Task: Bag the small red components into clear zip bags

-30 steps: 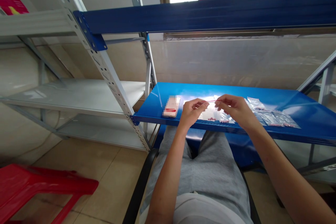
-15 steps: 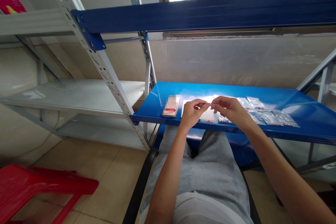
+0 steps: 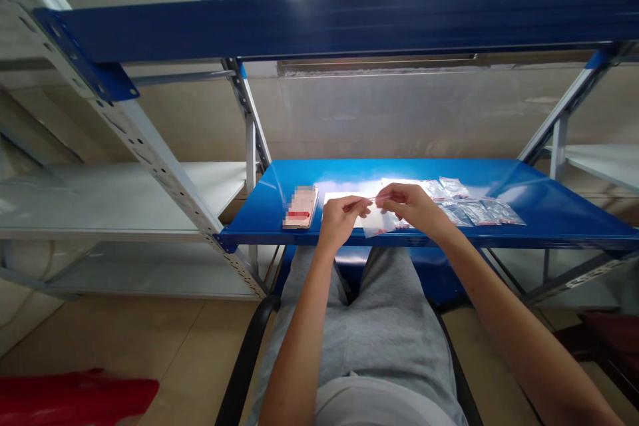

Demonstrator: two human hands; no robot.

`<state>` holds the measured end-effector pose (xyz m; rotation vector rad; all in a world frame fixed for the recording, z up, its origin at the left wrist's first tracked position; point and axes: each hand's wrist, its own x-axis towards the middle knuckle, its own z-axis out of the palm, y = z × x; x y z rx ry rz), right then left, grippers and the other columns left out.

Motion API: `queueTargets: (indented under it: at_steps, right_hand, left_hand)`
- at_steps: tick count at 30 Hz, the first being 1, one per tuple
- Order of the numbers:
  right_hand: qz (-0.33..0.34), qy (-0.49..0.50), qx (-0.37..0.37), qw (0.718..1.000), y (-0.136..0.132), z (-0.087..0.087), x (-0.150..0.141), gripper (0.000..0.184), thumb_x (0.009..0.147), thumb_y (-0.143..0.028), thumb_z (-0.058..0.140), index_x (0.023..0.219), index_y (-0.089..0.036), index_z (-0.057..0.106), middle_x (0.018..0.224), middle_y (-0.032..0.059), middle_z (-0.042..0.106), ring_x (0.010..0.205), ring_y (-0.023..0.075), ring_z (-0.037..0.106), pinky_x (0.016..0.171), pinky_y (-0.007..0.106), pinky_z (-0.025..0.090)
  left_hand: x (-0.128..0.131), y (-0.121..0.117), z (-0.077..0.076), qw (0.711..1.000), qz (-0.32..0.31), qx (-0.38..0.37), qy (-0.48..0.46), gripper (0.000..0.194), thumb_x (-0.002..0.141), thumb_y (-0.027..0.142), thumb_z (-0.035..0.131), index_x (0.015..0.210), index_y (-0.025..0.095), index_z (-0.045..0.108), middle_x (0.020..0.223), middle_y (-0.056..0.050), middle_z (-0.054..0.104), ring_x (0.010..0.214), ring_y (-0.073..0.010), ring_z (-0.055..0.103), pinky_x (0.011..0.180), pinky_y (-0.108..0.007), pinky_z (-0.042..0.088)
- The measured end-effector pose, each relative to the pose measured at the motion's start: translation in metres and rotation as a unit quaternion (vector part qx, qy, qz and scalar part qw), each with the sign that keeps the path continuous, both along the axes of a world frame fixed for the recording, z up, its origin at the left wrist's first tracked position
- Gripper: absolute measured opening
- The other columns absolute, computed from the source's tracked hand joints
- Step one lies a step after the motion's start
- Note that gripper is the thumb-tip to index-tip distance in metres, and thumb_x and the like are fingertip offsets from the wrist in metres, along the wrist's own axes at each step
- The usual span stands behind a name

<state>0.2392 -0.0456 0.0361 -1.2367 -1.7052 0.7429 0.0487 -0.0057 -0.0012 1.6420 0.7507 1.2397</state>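
A small clear plastic zip bag point(image 3: 378, 224) with tiny red bits at its bottom hangs slightly tilted over the front edge of the blue shelf. Its top edge is pinched by my left hand point(image 3: 341, 218) and my right hand point(image 3: 410, 205), fingertips close together. Both hands are closed on that edge, which partly hides behind the fingers. Beneath them a bright white sheet point(image 3: 332, 198) lies on the shelf. More clear bags point(image 3: 482, 213) with red contents are spread flat, some overlapping, to the right of my right hand.
A flat, light-coloured, partly blurred item point(image 3: 301, 208) rests at the left of the blue shelf point(image 3: 559, 210). Overhead runs a dark blue beam point(image 3: 319, 25). Grey shelving point(image 3: 124, 193) stands left, with a red plastic stool point(image 3: 80, 399) below. Black chair armrests point(image 3: 249, 359) flank my legs.
My view has turned to the right, so the shelf appears further left. The bag between my hands has tilted, and my fingertips are slightly further apart along its top edge.
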Motion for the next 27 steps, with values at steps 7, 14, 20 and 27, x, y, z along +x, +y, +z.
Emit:
queueTargets:
  at_steps: [7, 14, 20, 27]
  right_hand:
    - [-0.034, 0.038, -0.011, 0.999, -0.021, -0.030, 0.037, 0.023, 0.080, -0.042, 0.072, 0.080, -0.019, 0.068, 0.074, 0.0026, 0.070, 0.070, 0.0180, 0.066, 0.069, 0.031, 0.052]
    - [-0.146, 0.076, -0.021, 0.986, -0.057, -0.049, 0.097, 0.032, 0.082, -0.049, 0.072, 0.091, -0.019, 0.071, 0.080, 0.0062, 0.075, 0.073, 0.0220, 0.069, 0.063, 0.033, 0.052]
    - [-0.244, 0.071, -0.018, 0.967, -0.082, -0.086, 0.153, 0.038, 0.080, -0.046, 0.075, 0.108, -0.021, 0.071, 0.089, 0.0079, 0.078, 0.082, 0.0260, 0.073, 0.068, 0.036, 0.056]
    - [-0.354, 0.011, 0.019, 0.935, -0.043, -0.078, 0.237, 0.031, 0.076, -0.034, 0.073, 0.103, -0.018, 0.070, 0.077, 0.0053, 0.076, 0.072, 0.0242, 0.072, 0.064, 0.035, 0.057]
  left_hand:
    - [0.023, -0.003, -0.006, 0.995, -0.064, -0.081, 0.000, 0.049, 0.086, 0.046, 0.074, 0.127, 0.019, 0.070, 0.091, -0.007, 0.078, 0.078, -0.0176, 0.073, 0.073, -0.028, 0.056]
    - [0.103, -0.020, -0.037, 0.981, -0.142, -0.128, 0.025, 0.030, 0.079, 0.029, 0.080, 0.106, 0.016, 0.073, 0.085, -0.007, 0.077, 0.081, -0.0204, 0.075, 0.079, -0.032, 0.058]
    - [0.175, -0.013, -0.043, 0.976, -0.188, -0.101, 0.032, 0.021, 0.080, 0.022, 0.077, 0.099, 0.015, 0.073, 0.078, -0.005, 0.075, 0.070, -0.0157, 0.071, 0.066, -0.027, 0.055]
    - [0.270, 0.031, -0.032, 0.977, -0.173, -0.116, 0.051, 0.018, 0.081, 0.011, 0.073, 0.098, 0.013, 0.068, 0.072, -0.004, 0.072, 0.064, -0.0136, 0.069, 0.064, -0.026, 0.056]
